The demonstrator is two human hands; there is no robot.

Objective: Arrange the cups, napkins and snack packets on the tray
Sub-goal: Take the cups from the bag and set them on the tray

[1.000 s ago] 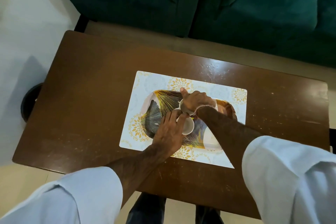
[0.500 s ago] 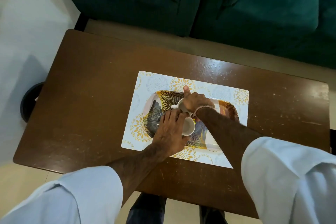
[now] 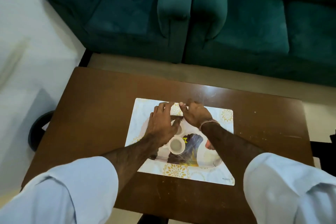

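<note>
Reaching forward, both hands [image 3: 179,119] spread fingers [image 3: 166,105] over the tray [image 3: 211,160].

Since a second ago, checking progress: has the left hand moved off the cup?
Yes. The left hand has moved from the cup toward the placemat's far edge, nearer the sofa.

Your tray [image 3: 209,162], oval with a fan print, lies flat. One white cup [image 3: 176,145] stands upright on it, empty. Another cup [image 3: 179,130] beyond shows only partly.
</note>
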